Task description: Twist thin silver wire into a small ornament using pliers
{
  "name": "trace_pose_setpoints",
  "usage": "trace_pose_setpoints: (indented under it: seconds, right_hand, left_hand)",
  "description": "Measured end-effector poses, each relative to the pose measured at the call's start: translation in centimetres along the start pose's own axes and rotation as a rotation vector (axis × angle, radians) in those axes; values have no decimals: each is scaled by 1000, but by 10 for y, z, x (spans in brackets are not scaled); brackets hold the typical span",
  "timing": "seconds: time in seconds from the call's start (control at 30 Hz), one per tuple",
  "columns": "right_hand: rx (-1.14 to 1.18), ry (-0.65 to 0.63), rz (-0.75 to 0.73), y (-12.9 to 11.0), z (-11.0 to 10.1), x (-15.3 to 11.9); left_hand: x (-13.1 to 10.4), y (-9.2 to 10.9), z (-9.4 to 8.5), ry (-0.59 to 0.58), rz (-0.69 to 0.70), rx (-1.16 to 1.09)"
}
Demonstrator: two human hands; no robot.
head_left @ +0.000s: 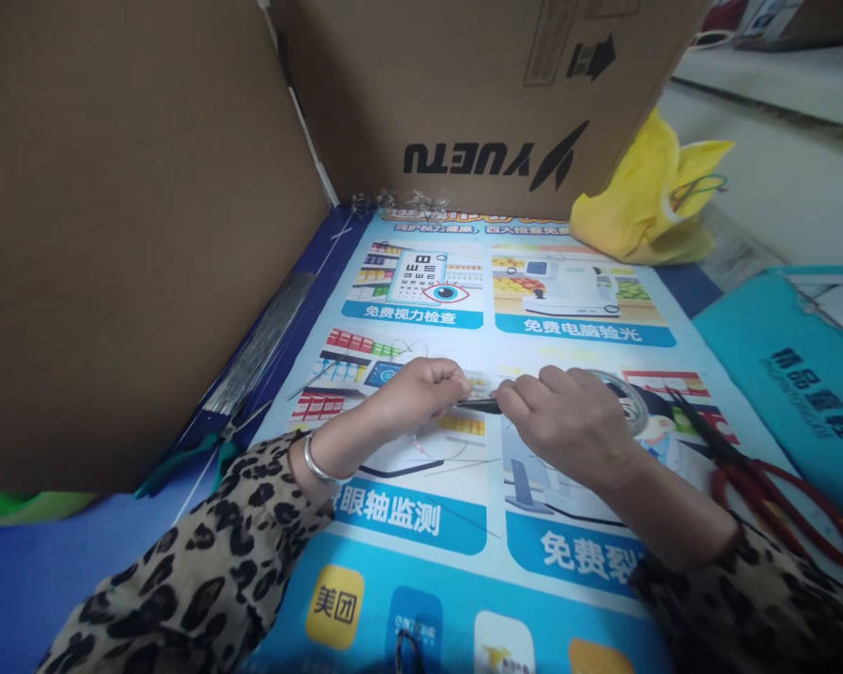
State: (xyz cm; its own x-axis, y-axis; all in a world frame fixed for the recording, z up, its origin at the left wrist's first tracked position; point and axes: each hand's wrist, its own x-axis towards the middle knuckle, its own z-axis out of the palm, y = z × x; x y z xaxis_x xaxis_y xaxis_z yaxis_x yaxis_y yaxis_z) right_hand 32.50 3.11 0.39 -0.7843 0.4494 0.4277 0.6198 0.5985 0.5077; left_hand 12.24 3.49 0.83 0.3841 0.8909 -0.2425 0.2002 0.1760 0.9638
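A: By what is the working area bounded?
B: Tall brown cardboard [126,234] is stood at the left and far sides, and the surface between is covered by a printed poster [495,468].

A: What is set around the edges?
B: A blue box [779,346] is seen at the right, with a yellow bag [632,206] beyond it. Red-handled scissors [755,463] are laid near the right forearm; a bundle of grey wires [263,342] is laid at the left.

A: Which step is in hand?
B: Close fingertip work, it may be judged. The right hand [569,417] is closed round a dark slim tool [481,405], directed at the left hand [428,386]. There, thumb and fingers are pinched together; whether anything fine is held cannot be told.

A: What is called for by the next move?
B: A steady pinch, presumably, with the tool's tip kept under close control.

A: How does the tool look?
B: Narrow, dark and nearly level, it is placed between the hands above the poster's middle. Its rear is hidden by the right hand, so its kind cannot be made out.
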Motion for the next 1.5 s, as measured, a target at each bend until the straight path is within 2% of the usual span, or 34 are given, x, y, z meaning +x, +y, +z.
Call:
trace_pose_setpoints:
  seconds: [0.2,0.3,0.37,0.5,0.67,0.87,1.0,1.2,1.3,1.5]
  right_hand:
    - [-69,116,-55,5,0,-2]
    - [-56,205,-80,5,-6,0]
    - [-33,213,-55,4,-10,2]
    - [90,47,142,2,-7,5]
    - [516,-225,407,2,2,7]
    - [1170,-438,593,-1,-10,9]
    - [1498,-576,587,-3,-14,10]
    - [1618,-666,575,-4,-15,12]
    - [1625,-730,560,-4,-20,15]
    - [1609,-767,559,-6,-24,19]
  left_hand:
    - [-1,-1,2,-46,-56,-164]
    - [0,-3,0,18,-109,-212]
    - [1,-3,-2,73,-79,-238]
    - [1,-1,-4,125,136,-159]
    - [-3,-1,-2,170,297,9]
    - [-2,-4,0,271,405,81]
    - [-2,-5,0,298,413,72]
    - [-3,-6,0,331,439,120]
    - [-4,-5,0,322,459,151]
    - [-4,-5,1,315,465,220]
